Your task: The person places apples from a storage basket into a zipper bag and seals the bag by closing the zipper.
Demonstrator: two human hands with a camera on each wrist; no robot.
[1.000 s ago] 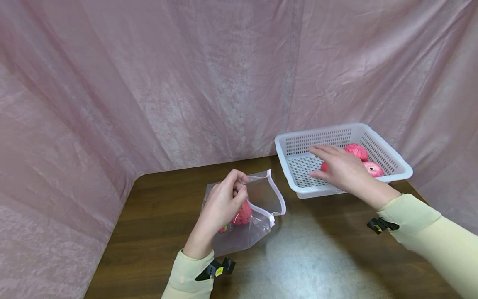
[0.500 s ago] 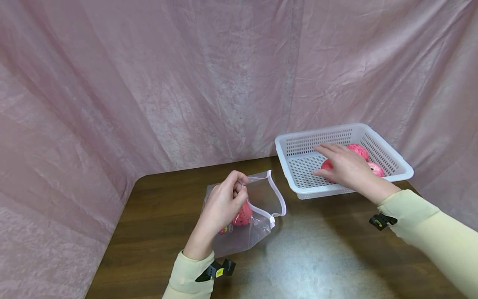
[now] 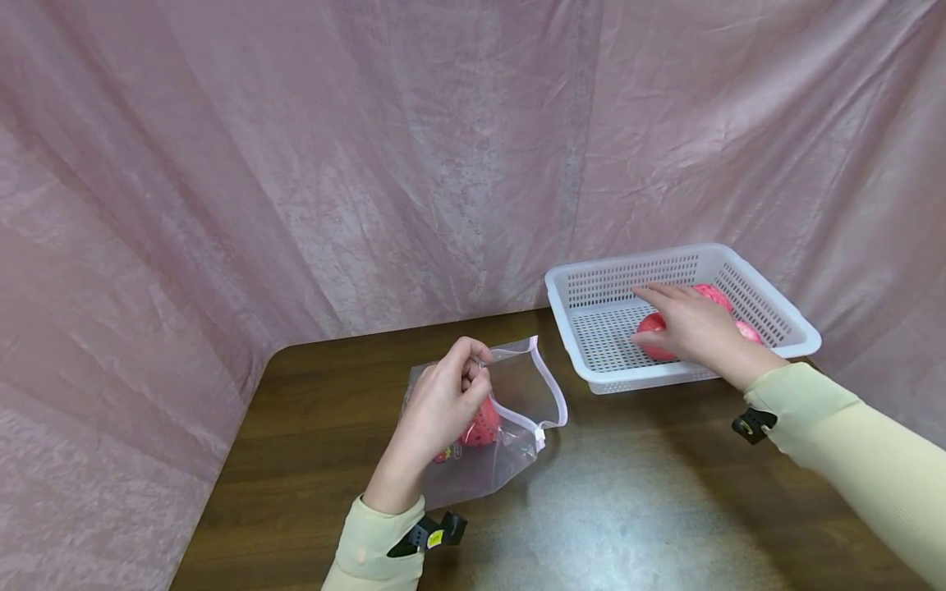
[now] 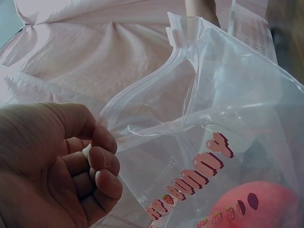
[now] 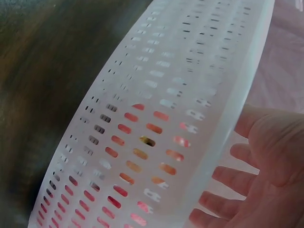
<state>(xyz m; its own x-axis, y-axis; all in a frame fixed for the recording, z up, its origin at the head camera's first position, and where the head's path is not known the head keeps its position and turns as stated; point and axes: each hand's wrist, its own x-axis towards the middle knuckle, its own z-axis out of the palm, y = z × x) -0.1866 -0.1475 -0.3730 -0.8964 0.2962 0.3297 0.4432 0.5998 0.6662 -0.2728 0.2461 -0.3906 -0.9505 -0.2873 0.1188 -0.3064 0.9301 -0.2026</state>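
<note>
A clear zip bag (image 3: 510,472) lies on the table, its mouth spread toward the right. My left hand (image 3: 443,402) pinches the bag's edge between thumb and index finger; the left wrist view shows the same pinch beside printed pink letters (image 4: 204,166). Inside the bag is a round pink-red fruit, apparently an apple (image 3: 482,427). Over the white slotted basket (image 3: 643,379) reaches my right hand (image 3: 695,324), fingers spread and holding nothing. Just below and left of its palm sits one red apple (image 3: 652,336). Two more, a far apple (image 3: 714,295) and a near apple (image 3: 750,332), are partly hidden by the hand.
The basket's raised rim (image 5: 237,118) stands between the table and the fruit. A brown wooden table (image 3: 310,460) lies under everything. Pink cloth (image 3: 414,164) hangs behind and at both sides.
My right hand has shifted slightly right within the basket, so more of the left apple shows and the right ones are more covered. My left hand and the bag have stayed put.
</note>
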